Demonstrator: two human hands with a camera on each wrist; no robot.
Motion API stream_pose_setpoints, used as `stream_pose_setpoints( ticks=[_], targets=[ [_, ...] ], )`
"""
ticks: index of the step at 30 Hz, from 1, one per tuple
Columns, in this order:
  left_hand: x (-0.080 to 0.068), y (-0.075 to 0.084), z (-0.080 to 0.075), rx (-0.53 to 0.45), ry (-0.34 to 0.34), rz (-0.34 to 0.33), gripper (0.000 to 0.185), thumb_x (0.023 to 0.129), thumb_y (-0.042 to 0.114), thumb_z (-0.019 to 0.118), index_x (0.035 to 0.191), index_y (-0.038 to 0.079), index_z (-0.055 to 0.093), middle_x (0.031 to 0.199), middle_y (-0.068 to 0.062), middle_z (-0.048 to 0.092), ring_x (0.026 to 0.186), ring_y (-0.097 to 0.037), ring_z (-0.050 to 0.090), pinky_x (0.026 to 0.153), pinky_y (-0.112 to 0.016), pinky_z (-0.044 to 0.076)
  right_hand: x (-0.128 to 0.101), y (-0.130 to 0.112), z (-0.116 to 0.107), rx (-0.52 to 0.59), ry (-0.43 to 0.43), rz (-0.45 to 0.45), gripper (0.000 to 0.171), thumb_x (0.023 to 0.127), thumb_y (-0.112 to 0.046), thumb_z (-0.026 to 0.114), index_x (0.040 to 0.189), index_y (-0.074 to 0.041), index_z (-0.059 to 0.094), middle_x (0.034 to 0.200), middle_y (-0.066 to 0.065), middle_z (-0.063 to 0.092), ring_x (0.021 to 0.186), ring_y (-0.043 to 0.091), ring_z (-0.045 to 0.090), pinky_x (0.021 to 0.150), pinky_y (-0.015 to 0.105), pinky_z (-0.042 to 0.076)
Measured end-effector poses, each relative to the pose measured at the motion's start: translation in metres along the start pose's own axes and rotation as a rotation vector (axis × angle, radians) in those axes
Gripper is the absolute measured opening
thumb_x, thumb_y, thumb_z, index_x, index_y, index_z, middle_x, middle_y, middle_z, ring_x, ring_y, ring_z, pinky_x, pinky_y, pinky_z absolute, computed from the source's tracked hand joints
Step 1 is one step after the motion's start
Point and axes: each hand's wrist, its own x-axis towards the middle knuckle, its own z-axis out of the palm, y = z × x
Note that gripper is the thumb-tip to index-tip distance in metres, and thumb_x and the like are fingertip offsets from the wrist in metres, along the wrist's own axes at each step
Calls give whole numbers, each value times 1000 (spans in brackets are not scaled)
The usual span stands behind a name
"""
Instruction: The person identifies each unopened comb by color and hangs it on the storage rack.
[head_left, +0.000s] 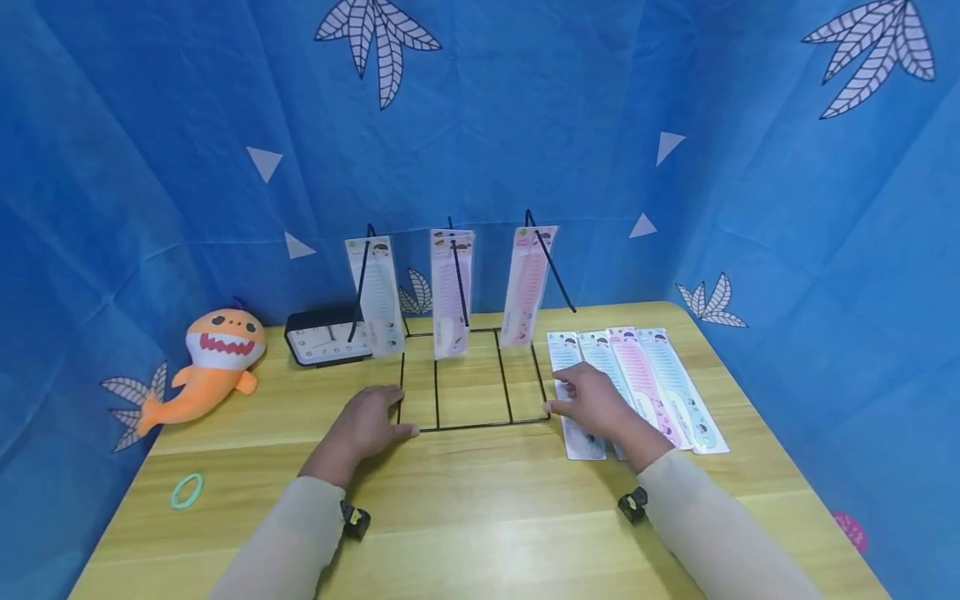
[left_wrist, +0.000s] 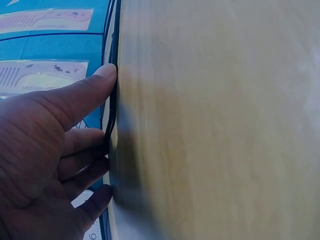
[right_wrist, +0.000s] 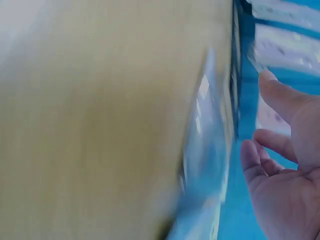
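Left grip (head_left: 367,421): fingers parted, thumb touching the wire rack (head_left: 472,426)!
Right grip (head_left: 597,404): loosely parted, nothing held
Rack: between both grips
Handling: light, even pressure should steady the hanging packs (head_left: 445,308)

We see 4 long flat pastel cards (head_left: 647,392) right of the black wire rack (head_left: 503,379), the black rectangular clock (head_left: 330,340) and orange plush shark (head_left: 212,375) left.
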Motion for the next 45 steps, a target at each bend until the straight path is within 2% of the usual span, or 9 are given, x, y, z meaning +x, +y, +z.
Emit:
stream_pose_setpoints(
  ticks=[5,11,15,18,20,23,26,35,45],
  targets=[
    [0,-1,0,-14,3,6,78,96,37,87,155,-3,57,164,-22,53,155,-46,46,130,-58,38,-7,34,-35,10,72,190,57,104,-37,75,145,0,64,138,25,64,122,40,64,103,56,57],
    [-1,-2,-1,-15,-2,16,77,96,37,87,154,-3,57,164,-22,53,154,-46,46,130,-58,39,-24,94,-76,-53,140,367,62,106,-35,68,142,14,56,140,38,60,125,53,60,107,64,53],
    [-1,-2,-1,-21,-3,8,78,95,38,87,155,-3,57,164,-22,53,154,-46,46,130,-58,39,-34,121,-93,-30,109,493,71,105,-34,67,147,21,47,144,43,54,122,52,57,110,67,50],
    [0,-3,-1,-21,-3,3,78,95,38,87,155,-3,57,165,-21,53,154,-46,46,130,-58,39,-38,134,-96,-20,59,558,78,105,-33,67,150,24,40,150,46,46,125,53,55,115,68,47],
    [1,-3,-1,-20,-4,4,78,95,38,87,155,-2,57,165,-21,52,155,-46,46,130,-58,39,-41,137,-97,-26,33,583,77,105,-33,67,148,25,41,143,45,51,120,50,58,110,65,52],
    [2,-4,1,-19,-3,6,78,95,39,87,155,-2,57,165,-21,53,155,-46,46,130,-58,39,-43,139,-95,-48,0,614,71,105,-35,68,137,26,50,118,38,61,103,43,62,89,51,59],
    [2,-4,1,-20,1,10,78,95,38,87,155,-2,57,164,-21,54,154,-45,46,130,-58,39,-44,140,-94,-56,-16,642,63,104,-36,68,124,22,56,95,23,58,88,34,60,71,37,52],
    [-1,-1,-3,-28,8,7,77,95,37,87,154,-3,57,163,-22,54,154,-46,47,130,-58,39,-45,138,-94,-66,-37,638,52,104,-38,69,107,14,64,83,16,58,79,28,60,66,33,48],
    [0,-1,0,-31,1,1,78,95,38,88,154,-2,58,163,-22,55,154,-45,47,130,-58,39,-42,133,-93,-27,-84,675,53,107,-33,64,122,18,62,90,18,60,85,30,61,74,37,50]
  ],
)
